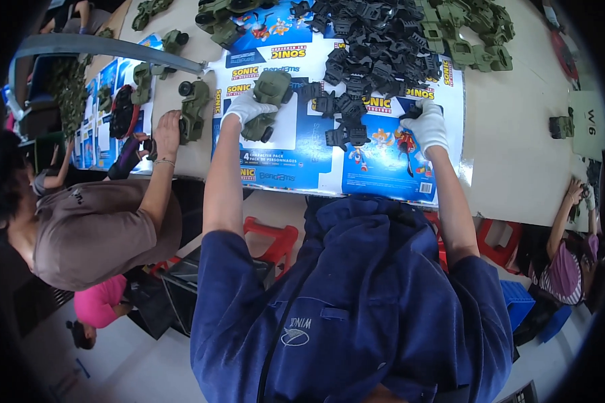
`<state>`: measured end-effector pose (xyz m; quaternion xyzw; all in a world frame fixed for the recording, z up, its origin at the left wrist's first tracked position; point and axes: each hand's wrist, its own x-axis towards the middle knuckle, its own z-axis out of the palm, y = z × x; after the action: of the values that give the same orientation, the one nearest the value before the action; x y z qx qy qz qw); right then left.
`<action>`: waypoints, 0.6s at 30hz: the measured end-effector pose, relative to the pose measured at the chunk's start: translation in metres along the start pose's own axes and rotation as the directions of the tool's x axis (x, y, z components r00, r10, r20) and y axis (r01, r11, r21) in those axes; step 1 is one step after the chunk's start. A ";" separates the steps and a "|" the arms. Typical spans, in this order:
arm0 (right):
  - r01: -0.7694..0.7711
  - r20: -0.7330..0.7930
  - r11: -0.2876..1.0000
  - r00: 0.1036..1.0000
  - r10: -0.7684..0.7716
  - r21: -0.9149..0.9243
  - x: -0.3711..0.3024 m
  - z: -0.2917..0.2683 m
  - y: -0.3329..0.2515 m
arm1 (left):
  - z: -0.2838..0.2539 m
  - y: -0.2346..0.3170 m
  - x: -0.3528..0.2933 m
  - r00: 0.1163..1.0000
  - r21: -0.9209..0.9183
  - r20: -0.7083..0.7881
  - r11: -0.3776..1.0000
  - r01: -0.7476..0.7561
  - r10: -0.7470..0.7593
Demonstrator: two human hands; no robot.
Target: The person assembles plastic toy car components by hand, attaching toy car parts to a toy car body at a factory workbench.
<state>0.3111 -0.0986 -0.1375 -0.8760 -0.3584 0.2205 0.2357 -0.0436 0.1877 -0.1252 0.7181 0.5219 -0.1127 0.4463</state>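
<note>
My left hand [247, 107], in a white glove, is closed on an olive-green toy vehicle [273, 87] with dark wheels. It holds the vehicle over the printed cardboard sheet [316, 164]. Farther right, my gloved right hand [426, 125] pinches a small black plastic part [413, 111], mostly hidden by the fingers. Between the hands, several loose black plastic parts [346, 111] lie on the sheet. Behind them rises a big heap of similar black parts [373, 47].
Green vehicle bodies [474, 37] are piled at the back right, and more green vehicles [222, 20] stand at the back left. At my left a co-worker's hand [168, 134] touches another green vehicle [193, 111]. A grey curved bar [107, 46] crosses the left side. Red stools [272, 242] stand below the table.
</note>
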 end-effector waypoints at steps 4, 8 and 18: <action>-0.114 0.095 0.924 0.992 0.085 0.364 -0.004 0.006 0.031 | 0.005 0.013 -0.004 0.999 -0.189 -0.020 0.981 0.033 -0.038; -0.190 0.096 0.803 0.982 0.164 0.565 -0.024 -0.006 0.032 | 0.006 0.045 -0.045 0.974 0.549 -0.214 0.834 0.054 0.077; 0.287 -0.251 0.893 0.946 -0.207 0.346 -0.058 -0.013 0.038 | 0.080 0.015 -0.117 0.730 0.981 -0.005 0.145 -0.128 0.683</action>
<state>0.3006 -0.1680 -0.1366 -0.7793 -0.3913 0.1609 0.4622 -0.0567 0.0502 -0.0907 0.9535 0.2111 -0.0942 -0.1937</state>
